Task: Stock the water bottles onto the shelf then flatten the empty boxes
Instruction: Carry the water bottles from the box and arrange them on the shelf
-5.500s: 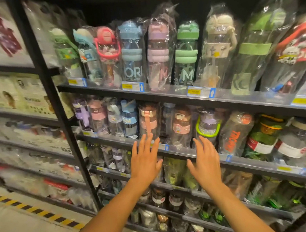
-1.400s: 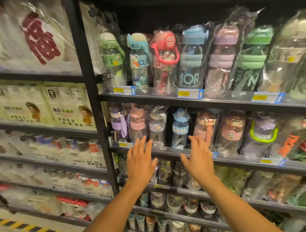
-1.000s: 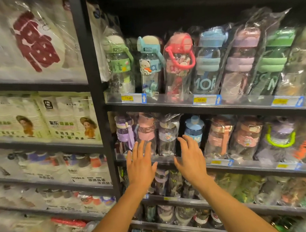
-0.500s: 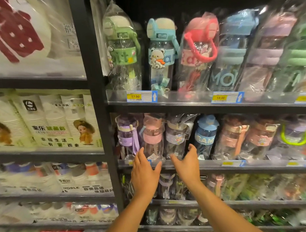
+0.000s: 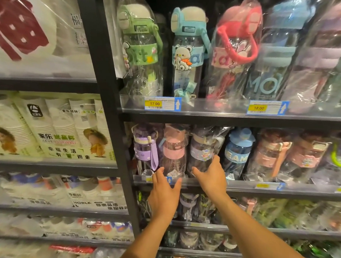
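Left hand [image 5: 165, 191], head view: fingers straight, gripping nothing, tips at the clear pink-banded plastic-wrapped water bottle [image 5: 174, 148] on the black metal shelf [image 5: 241, 192]. I note right hand [image 5: 211, 178] spread, fingers straight against the neighbouring lavender-banded wrapped bottle [image 5: 203, 150].

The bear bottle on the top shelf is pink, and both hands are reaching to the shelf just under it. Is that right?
Not quite. The head view shows the bear bottle is blue; the pink bottle stands beside it. The left hand and right hand do reach to the shelf below.
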The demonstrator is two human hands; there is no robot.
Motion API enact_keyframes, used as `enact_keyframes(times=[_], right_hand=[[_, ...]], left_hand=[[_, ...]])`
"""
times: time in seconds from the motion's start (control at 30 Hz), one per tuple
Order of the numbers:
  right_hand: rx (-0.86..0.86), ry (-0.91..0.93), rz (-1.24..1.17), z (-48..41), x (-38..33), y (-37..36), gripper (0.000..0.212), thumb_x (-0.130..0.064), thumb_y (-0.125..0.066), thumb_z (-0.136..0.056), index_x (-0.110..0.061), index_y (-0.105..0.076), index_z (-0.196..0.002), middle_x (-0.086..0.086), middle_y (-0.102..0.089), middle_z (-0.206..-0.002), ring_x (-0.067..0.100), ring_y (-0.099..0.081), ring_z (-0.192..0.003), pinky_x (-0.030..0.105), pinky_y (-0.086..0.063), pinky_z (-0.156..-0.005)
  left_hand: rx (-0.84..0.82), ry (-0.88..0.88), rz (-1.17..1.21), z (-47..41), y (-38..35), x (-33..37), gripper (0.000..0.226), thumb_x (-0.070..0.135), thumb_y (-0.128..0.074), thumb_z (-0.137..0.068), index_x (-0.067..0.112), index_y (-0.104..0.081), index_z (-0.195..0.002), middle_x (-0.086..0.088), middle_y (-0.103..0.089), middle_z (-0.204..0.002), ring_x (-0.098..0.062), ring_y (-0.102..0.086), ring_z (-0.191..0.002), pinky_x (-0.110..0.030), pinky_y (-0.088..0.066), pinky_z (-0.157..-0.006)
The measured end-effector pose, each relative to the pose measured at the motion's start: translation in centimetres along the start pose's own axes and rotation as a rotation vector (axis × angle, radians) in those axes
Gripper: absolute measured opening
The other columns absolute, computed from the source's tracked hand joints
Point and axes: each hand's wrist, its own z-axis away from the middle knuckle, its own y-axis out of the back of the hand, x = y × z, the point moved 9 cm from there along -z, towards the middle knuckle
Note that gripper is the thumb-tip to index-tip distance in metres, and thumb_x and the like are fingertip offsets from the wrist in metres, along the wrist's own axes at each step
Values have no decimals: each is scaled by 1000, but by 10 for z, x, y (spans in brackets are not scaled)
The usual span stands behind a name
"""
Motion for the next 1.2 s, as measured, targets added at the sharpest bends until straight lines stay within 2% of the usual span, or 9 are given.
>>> enact_keyframes(times=[0.1, 0.3, 0.5, 0.6, 0.8, 0.93, 1.03, 1.13, 1.2], right_hand=[[18, -10, 36, -1, 3, 4, 59, -37, -82, -82, -20, -43, -123, 0, -64, -113, 24, -66, -94, 36, -51, -70], [31, -4, 57, 1, 7, 10, 61, -38, -82, -81, -22, -43, -125, -2, -66, -114, 23, -68, -95, 40, -57, -73], [26, 24, 61, 1, 8, 12, 63, -36, -83, -82, -20, -43, -129, -1, -68, -116, 23, -69, -98, 38, -56, -75], [23, 18, 74, 0, 10, 13, 66, -36, -83, -82, -18, -43, -132, 1, -69, -114, 23, -69, -94, 40, -58, -75], [20, 25, 63, 0, 10, 13, 65, -35, -83, -83, -18, -42, -131, 3, -68, -120, 26, -69, -102, 38, -56, -77], [15, 55, 31, 1, 10, 11, 70, -36, -84, -81, -23, -44, -137, -2, -64, -129, 22, -65, -115, 40, -57, -90], [21, 98, 28, 6, 7, 11, 80, -36, -85, -82, -23, -40, -148, -2, -57, -142, 20, -56, -129, 40, -51, -105], [35, 110, 40, 16, 6, 13, 90, -32, -84, -85, -12, -32, -156, 6, -45, -152, 23, -42, -142, 37, -40, -115], [55, 100, 21, 25, 7, 16, 92, -30, -84, -85, -9, -30, -156, 9, -40, -152, 23, -37, -142, 36, -37, -117]], left_hand=[[7, 2, -13, -1, -2, 1, 80, 61, -60, -95, 25, -24, -158, 6, -34, -163, -23, -60, -128, -40, -54, -79], [-5, -5, -53, -2, -5, 4, 82, 61, -57, -97, 24, -22, -160, 5, -29, -164, -24, -57, -131, -41, -54, -79], [-26, -43, -2, -3, -8, 9, 77, 57, -59, -98, 26, -26, -160, 4, -35, -161, -23, -55, -133, -43, -55, -88], [-35, -57, 4, -2, -10, 12, 76, 57, -59, -98, 27, -26, -159, 6, -35, -160, -21, -56, -132, -43, -56, -87], [-52, -62, -2, -1, -14, 13, 77, 58, -58, -98, 29, -22, -160, 7, -31, -163, -20, -57, -130, -44, -58, -84], [-70, -66, -15, -3, -13, 11, 79, 59, -57, -98, 29, -21, -161, 7, -29, -164, -20, -58, -130, -44, -58, -86], [-75, -73, -34, -3, -12, 6, 80, 59, -57, -98, 28, -20, -162, 8, -26, -165, -21, -59, -129, -43, -57, -85], [-52, -102, -52, -2, -7, 1, 77, 57, -59, -97, 28, -25, -160, 10, -28, -163, -18, -66, -116, -40, -58, -76], [-13, -128, -28, 2, -1, -3, 67, 53, -62, -97, 29, -34, -154, 10, -36, -157, -16, -69, -105, -39, -59, -70]])
